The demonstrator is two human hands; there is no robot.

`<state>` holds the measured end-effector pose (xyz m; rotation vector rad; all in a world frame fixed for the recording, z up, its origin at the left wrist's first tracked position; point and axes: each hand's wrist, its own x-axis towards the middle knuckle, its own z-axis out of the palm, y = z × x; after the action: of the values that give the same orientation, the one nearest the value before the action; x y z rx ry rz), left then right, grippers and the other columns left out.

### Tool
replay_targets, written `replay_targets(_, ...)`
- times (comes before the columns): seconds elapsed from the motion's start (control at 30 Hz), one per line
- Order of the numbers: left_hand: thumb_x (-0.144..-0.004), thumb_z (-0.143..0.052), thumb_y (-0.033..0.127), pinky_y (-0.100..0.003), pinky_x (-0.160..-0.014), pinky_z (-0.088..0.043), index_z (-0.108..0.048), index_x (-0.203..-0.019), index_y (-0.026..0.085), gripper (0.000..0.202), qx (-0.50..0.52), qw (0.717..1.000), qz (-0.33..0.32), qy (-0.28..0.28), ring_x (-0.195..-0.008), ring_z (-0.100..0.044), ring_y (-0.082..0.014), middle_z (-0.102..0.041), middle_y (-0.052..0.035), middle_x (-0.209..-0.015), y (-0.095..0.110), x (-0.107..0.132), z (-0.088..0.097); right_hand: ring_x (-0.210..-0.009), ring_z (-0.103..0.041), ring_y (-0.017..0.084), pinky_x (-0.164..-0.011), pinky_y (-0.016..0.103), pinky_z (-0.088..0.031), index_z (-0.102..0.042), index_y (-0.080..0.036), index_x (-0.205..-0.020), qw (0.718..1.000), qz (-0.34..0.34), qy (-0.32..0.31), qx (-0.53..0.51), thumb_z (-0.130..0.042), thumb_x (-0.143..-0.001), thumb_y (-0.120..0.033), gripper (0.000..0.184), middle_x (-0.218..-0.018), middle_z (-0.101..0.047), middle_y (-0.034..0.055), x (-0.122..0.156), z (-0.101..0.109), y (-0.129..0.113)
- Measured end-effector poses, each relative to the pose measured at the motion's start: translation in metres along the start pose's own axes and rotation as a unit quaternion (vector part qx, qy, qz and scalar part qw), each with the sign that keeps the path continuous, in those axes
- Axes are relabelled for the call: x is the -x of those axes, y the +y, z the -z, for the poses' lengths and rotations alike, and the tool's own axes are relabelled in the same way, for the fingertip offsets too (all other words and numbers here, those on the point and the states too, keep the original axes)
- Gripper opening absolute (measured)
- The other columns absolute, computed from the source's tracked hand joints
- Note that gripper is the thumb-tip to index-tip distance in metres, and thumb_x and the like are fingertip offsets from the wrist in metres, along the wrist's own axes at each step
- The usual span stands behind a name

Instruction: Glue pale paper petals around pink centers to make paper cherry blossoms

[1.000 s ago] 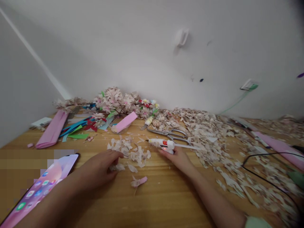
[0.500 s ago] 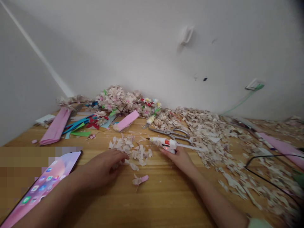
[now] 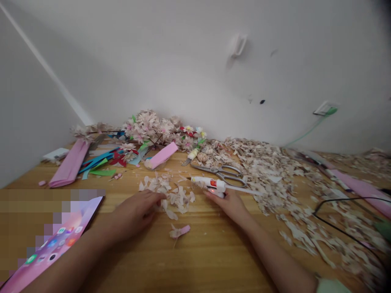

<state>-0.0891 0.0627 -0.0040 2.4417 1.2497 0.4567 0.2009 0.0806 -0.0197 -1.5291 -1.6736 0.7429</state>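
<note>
Room: you sit at a wooden table with straight grain, pushed against a plain white wall.
Left hand: your left hand lies palm down, fingers curled, fingertips touching the near edge of the petals; you cannot tell whether it pinches one.
Petals: a small loose heap of thin, pale pink paper pieces, crinkled and rounded, between your two hands.
Right hand: your right hand rests flat on the wood, fingertips against the glue gun, not closed round it.
Glue gun: white plastic, slim and tube-like, lying on its side with a small red light; no lettering readable.
Flower: one pink paper flower lies alone, just nearer you than the petals.
Scissors: steel scissors lie just behind the glue gun.
Scraps: a wide drift of shredded pale paper covers the right side.
Phone: a phone by your left forearm shows app icons, too blurred to read.
</note>
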Motion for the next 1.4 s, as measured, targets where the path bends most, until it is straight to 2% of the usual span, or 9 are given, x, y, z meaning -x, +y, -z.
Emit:
replay_targets(0.23, -0.076, -0.041, 0.01, -0.033, -0.074, -0.047, -0.057, -0.104, 0.02, 0.034, -0.045, 0.999, 0.012, -0.012, -0.085, -0.06, -0.0209, -0.066, -0.0056, -0.094, 0.006, -0.003, 0.004, -0.089, -0.062, 0.026, -0.079, 0.036, -0.047, -0.066, -0.017, -0.097, 0.999, 0.031, 0.01, -0.008, -0.063, -0.071, -0.043, 0.037, -0.097, -0.068, 0.0076, -0.001, -0.001, 0.002)
replay_targets(0.47, -0.073, -0.047, 0.012, -0.029, -0.069, -0.045, -0.058, -0.105, 0.024, 0.037, -0.013, 1.0, 0.002, -0.01, -0.078, -0.059, -0.0186, -0.065, -0.0027, -0.091, 0.004, -0.001, 0.001, -0.09, -0.062, 0.026, -0.079, 0.036, -0.047, -0.066, -0.016, -0.097, 1.0, 0.028, 0.008, -0.008, -0.063, -0.071, -0.043, 0.038, -0.098, -0.068, 0.0085, 0.0, -0.001, 0.003)
replay_targets(0.6, -0.071, -0.046, 0.009, -0.027, -0.067, -0.045, -0.06, -0.099, 0.023, 0.035, 0.004, 1.0, 0.007, -0.019, -0.075, -0.059, -0.0177, -0.064, -0.002, -0.086, 0.003, -0.002, 0.001, -0.089, -0.062, 0.026, -0.079, 0.037, -0.047, -0.066, -0.016, -0.095, 1.0, 0.026, 0.017, -0.002, -0.064, -0.07, -0.044, 0.037, -0.1, -0.067, 0.0088, 0.0, -0.002, 0.004)
replay_targets(0.73, -0.075, -0.043, 0.011, -0.028, -0.067, -0.045, -0.062, -0.092, 0.022, 0.028, 0.002, 1.0, 0.011, -0.012, -0.075, -0.059, -0.0181, -0.065, -0.0031, -0.084, 0.008, -0.004, 0.002, -0.089, -0.062, 0.026, -0.078, 0.037, -0.048, -0.065, -0.017, -0.098, 1.0, 0.024, 0.011, -0.012, -0.063, -0.071, -0.044, 0.038, -0.099, -0.067, 0.0079, 0.0, -0.002, 0.005)
replay_targets(1.07, -0.08, -0.041, 0.011, -0.031, -0.078, -0.046, -0.061, -0.102, 0.023, 0.032, -0.029, 0.999, -0.011, -0.021, -0.089, -0.06, -0.0188, -0.067, -0.0044, -0.098, 0.014, -0.005, 0.0, -0.088, -0.062, 0.027, -0.079, 0.038, -0.047, -0.064, -0.015, -0.098, 1.0, 0.028, 0.008, -0.008, -0.064, -0.071, -0.044, 0.039, -0.099, -0.067, 0.0094, 0.0, -0.003, 0.005)
replay_targets(1.2, -0.081, -0.042, 0.013, -0.032, -0.075, -0.046, -0.062, -0.1, 0.024, 0.03, -0.045, 0.998, -0.018, -0.028, -0.087, -0.061, -0.0196, -0.068, -0.0046, -0.095, 0.016, -0.007, 0.0, -0.088, -0.062, 0.026, -0.079, 0.037, -0.048, -0.064, -0.017, -0.098, 0.999, 0.031, 0.006, -0.015, -0.063, -0.071, -0.043, 0.037, -0.099, -0.068, 0.0084, 0.001, -0.003, 0.005)
replay_targets(1.4, -0.081, -0.043, 0.017, -0.031, -0.072, -0.047, -0.062, -0.1, 0.022, 0.027, -0.039, 0.999, 0.005, -0.003, -0.082, -0.062, -0.0196, -0.069, -0.0059, -0.09, 0.009, -0.008, -0.004, -0.088, -0.063, 0.026, -0.077, 0.036, -0.049, -0.065, -0.018, -0.095, 0.999, 0.024, 0.007, -0.023, -0.063, -0.071, -0.042, 0.034, -0.098, -0.068, 0.0067, 0.002, -0.003, 0.002)
